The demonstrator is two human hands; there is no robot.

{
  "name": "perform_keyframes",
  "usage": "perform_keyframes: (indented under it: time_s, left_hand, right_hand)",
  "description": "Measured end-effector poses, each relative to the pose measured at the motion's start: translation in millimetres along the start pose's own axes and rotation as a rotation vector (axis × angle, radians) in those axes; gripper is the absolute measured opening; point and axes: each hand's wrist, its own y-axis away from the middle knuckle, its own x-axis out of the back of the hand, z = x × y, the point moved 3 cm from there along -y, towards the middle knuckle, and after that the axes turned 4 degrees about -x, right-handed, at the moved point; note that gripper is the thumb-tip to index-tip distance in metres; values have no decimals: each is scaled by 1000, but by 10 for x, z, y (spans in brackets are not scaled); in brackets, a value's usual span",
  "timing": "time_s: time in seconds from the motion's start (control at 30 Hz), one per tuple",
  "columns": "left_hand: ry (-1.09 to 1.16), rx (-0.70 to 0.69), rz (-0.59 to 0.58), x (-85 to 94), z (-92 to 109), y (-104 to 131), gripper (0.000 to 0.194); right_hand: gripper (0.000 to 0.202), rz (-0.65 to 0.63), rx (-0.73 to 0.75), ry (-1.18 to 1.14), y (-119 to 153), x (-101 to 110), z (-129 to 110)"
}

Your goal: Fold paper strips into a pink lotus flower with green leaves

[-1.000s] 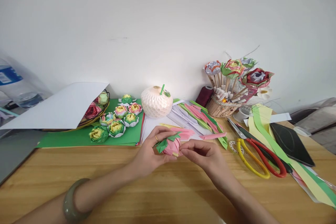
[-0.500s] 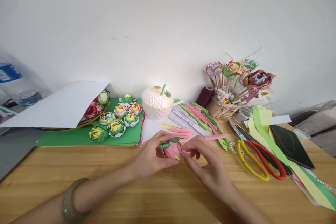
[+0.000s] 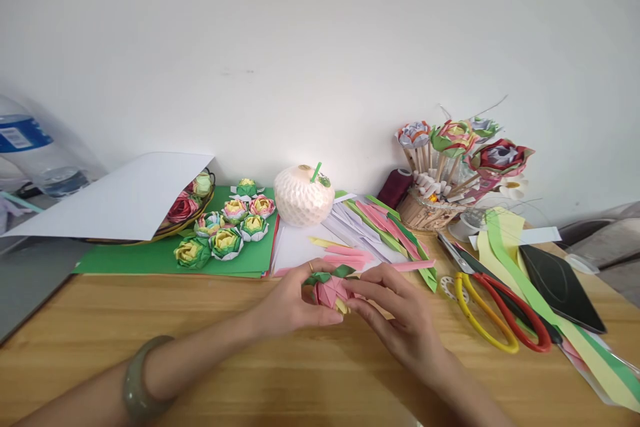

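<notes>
A pink paper flower [image 3: 331,292] with green petals and a bit of yellow is held above the front of the wooden table. My left hand [image 3: 290,303] is closed around its left side, thumb below and fingers behind. At its right side, my right hand [image 3: 395,307] pinches the pink paper between thumb and fingertips; the fingers partly cover that side. Just behind the hands lie loose pink paper strips [image 3: 350,257] on white sheets.
Several finished paper flowers [image 3: 227,243] sit on green paper [image 3: 125,260] at left. Scissors [image 3: 493,307] lie at right near paper strips and a black tablet-like object [image 3: 560,287]. A round white lamp-like object [image 3: 303,197] and a basket of stemmed flowers [image 3: 425,210] stand at the back.
My right fingers have moved in closer against the flower's right side. My left hand keeps its hold. The whole view has shifted slightly, so things appear a little further right.
</notes>
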Motion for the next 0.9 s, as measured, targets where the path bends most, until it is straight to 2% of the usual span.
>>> perform_keyframes:
  time_s: [0.17, 0.33, 0.5, 0.7, 0.8, 0.9]
  left_hand:
    - [38, 91, -10, -14, 7, 1, 58]
    - [49, 54, -77, -55, 111, -3, 39]
    - [49, 62, -101, -61, 143, 3, 33]
    - [82, 121, -149, -76, 158, 18, 29]
    - [71, 141, -140, -67, 141, 25, 33]
    - [18, 105, -90, -50, 102, 15, 37]
  right_hand:
    - [16, -22, -69, -136, -13, 5, 33]
    - [14, -22, -150, -230, -11, -2, 58]
    - [10, -46, -262, -278, -33, 1, 47]
    - [11, 0, -139, -193, -15, 16, -2]
    - [13, 49, -82, -98, 4, 21, -16]
    - [14, 101, -54, -22, 24, 16, -11]
